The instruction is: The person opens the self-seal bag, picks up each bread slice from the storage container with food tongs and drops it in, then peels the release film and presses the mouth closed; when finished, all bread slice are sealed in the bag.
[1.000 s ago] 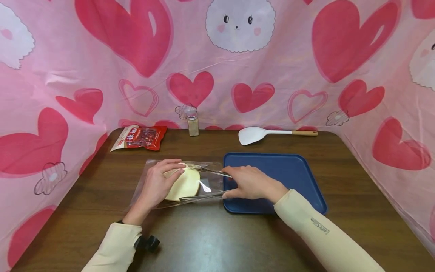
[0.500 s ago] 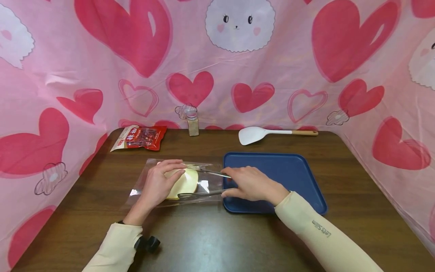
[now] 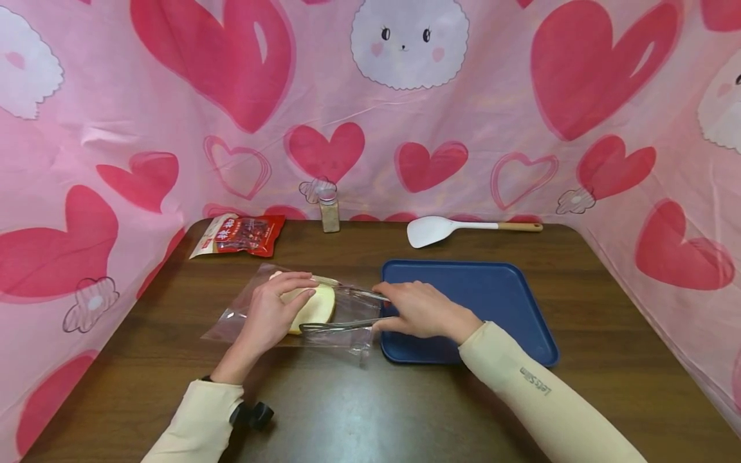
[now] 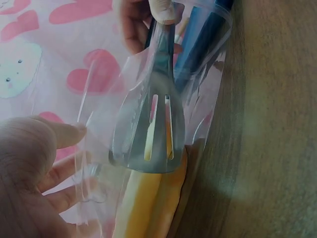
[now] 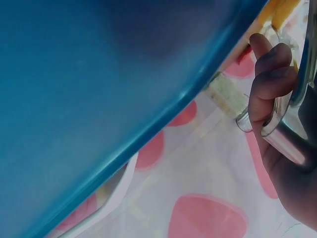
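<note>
In the head view a clear plastic bag (image 3: 237, 319) lies at the table's left middle, with pale sliced bread (image 3: 320, 307) inside. My left hand (image 3: 278, 305) holds the bag's film near its upper side, over the bread. In the left wrist view its fingers show through the film. My right hand (image 3: 425, 310) grips metal tongs (image 3: 338, 326) by the handle end. The tongs' arms stand spread, their slotted head (image 4: 148, 134) at the bag's mouth by the bread (image 4: 148, 203). Whether the tongs touch the bread, I cannot tell.
A blue tray (image 3: 480, 289) lies beneath and beyond my right hand. Along the back stand or lie a red snack packet (image 3: 240, 235), a small seasoning jar (image 3: 329, 214) and a white spatula (image 3: 431, 230) with a wooden handle. A pink heart-print cloth (image 3: 399, 109) hangs behind.
The bag has shifted and crumpled, its near right corner now hanging out below the tongs. The tongs have moved slightly left along the bread. My left hand has stayed almost still.
</note>
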A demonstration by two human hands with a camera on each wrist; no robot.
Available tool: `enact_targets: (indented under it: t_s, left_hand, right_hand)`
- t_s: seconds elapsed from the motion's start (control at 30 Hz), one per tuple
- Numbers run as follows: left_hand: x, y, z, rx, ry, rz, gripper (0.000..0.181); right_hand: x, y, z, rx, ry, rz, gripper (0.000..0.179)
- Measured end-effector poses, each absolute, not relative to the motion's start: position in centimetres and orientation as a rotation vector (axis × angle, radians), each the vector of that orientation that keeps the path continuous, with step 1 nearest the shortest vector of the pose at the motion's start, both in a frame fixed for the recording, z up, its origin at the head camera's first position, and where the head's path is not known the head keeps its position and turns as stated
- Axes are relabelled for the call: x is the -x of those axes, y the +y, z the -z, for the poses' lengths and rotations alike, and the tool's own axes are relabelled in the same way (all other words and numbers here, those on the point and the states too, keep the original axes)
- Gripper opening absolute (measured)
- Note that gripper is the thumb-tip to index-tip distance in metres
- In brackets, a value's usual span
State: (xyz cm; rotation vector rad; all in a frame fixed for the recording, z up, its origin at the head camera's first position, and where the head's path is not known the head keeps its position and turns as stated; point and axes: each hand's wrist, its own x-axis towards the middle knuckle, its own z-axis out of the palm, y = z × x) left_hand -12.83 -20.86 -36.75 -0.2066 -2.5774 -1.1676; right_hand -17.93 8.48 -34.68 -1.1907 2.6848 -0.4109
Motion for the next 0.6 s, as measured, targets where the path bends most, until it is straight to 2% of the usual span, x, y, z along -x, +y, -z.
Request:
enact_targets:
  t_s: [0.6]
  left_hand:
    - [12.96, -20.3, 36.9, 0.169, -2.505, 1.144, 0.016]
  right_hand:
    - [17.76, 7.61, 35.12, 1.164, 2.726, 0.435, 0.069]
